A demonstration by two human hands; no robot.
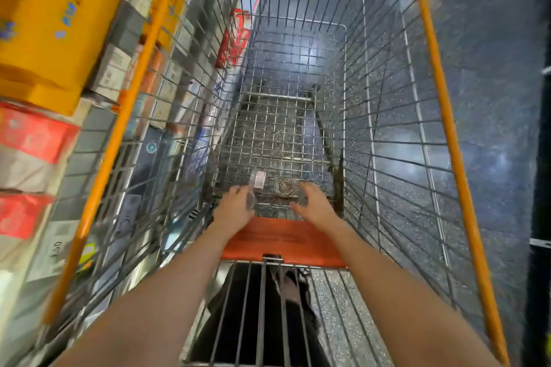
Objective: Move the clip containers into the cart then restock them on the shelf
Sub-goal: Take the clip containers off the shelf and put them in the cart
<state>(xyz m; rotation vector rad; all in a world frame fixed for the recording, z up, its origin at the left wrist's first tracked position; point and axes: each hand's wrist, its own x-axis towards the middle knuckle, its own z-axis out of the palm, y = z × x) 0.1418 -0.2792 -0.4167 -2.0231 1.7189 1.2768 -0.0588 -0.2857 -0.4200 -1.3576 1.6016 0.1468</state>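
Both my hands reach down into the wire shopping cart, close to its near end. My left hand holds a small clear clip container with a white label, its fingers curled round the lower end. My right hand curves round a round clear container full of metal clips, thumb below and fingers above. Both containers are just above the cart's mesh floor; blur hides whether they touch it.
The cart has orange top rails and an orange child-seat flap under my wrists. Shelves on the left carry yellow boxes and red-and-white packs. Dark speckled floor lies to the right.
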